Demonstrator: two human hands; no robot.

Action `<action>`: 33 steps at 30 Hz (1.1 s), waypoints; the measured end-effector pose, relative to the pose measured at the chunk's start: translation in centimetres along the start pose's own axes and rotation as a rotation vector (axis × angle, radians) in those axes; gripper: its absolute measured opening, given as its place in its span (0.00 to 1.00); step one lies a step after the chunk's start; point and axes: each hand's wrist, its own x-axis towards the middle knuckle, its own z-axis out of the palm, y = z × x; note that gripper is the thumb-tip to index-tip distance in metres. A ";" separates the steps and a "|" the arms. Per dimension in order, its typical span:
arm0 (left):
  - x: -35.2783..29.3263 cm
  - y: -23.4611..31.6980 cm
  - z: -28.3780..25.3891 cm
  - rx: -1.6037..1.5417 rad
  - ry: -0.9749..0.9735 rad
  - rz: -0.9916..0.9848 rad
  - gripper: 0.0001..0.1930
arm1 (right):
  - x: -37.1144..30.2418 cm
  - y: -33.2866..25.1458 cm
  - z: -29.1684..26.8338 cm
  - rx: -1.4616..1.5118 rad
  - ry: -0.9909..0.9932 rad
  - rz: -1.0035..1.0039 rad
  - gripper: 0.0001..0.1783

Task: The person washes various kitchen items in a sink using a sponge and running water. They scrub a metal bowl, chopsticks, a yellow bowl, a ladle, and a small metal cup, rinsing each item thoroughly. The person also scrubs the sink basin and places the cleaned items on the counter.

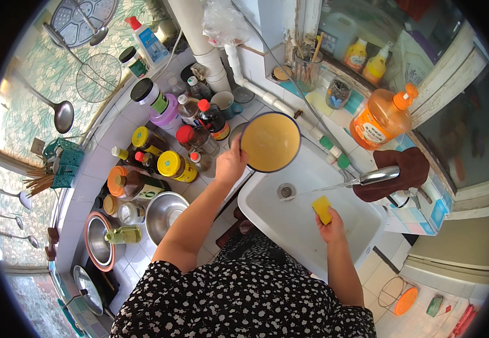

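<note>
table (137,260) on the left is crowded: yellow-lidded jar (178,167), red-capped dark bottle (214,120), steel bowl (167,216) and many more bottles, the nearest ones just beside the left forearm. behind the white sink (262,204) stands an orange pump bottle (380,119). the faucet (378,175), with a brown cloth (413,169) draped over its base, juts in over the sink from the right, water running toward the drain (286,192).

the round tan bowl (272,141) with a dark rim is in the left hand (231,164), gripped by its left edge, fingers closed on it, raised at the sink's far left corner. the yellow sponge (321,209) is in the right hand (331,227), pinched between thumb and curled fingers, over the sink and just below the stream (no contact with the bowl, the two are well apart).

the left hand's fingers are partly hidden behind the bowl, and so is its underside. the sponge covers some right fingertips. small bottles at the back overlap and are hard to separate; the fisheye rim cuts off the ladles at far left.
</note>
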 end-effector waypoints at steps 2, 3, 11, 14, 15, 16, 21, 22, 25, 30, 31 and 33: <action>0.5 3.5 -1.6 0.171 -0.174 0.174 0.23 | -0.1 -0.4 -1.2 0.007 -0.003 -0.007 0.17; 0.3 4.9 -1.7 0.252 -0.257 0.257 0.23 | -0.3 -0.5 -1.6 -0.002 0.008 -0.012 0.19; -5.8 9.7 4.3 0.117 -0.511 0.202 0.19 | -2.3 1.3 -0.5 -0.728 0.000 -0.690 0.26; -7.9 10.0 6.2 -0.056 -0.547 0.068 0.16 | -1.5 2.7 2.7 -1.096 -0.244 -0.804 0.23; -7.9 10.4 6.0 -0.122 -0.578 0.023 0.14 | -2.6 2.3 4.5 -1.186 -0.329 -0.681 0.22; -7.8 10.6 5.9 -0.189 -0.609 -0.022 0.13 | -3.3 1.9 5.1 -1.338 -0.407 -0.707 0.22; -4.2 9.3 3.1 -0.463 -0.907 -0.233 0.11 | -4.5 -1.5 3.1 -1.967 -0.673 -1.002 0.15; -3.7 9.5 2.5 -0.541 -0.975 -0.243 0.11 | -4.0 -2.3 2.2 -2.075 -0.702 -1.049 0.14; -4.1 8.8 4.1 -0.703 -0.956 -0.356 0.20 | -4.6 -2.1 2.3 -2.000 -0.531 -1.208 0.09; -10.0 11.6 4.6 -1.341 -0.946 -0.835 0.39 | -5.2 1.9 6.6 -1.742 -0.159 -1.207 0.08; -10.5 11.8 4.9 -1.494 -0.922 -0.764 0.38 | -5.5 2.7 8.0 -1.741 -0.128 -1.157 0.07; -11.0 12.1 5.6 -1.800 -0.862 -0.610 0.37 | -6.2 2.8 9.7 -1.764 -0.125 -1.106 0.06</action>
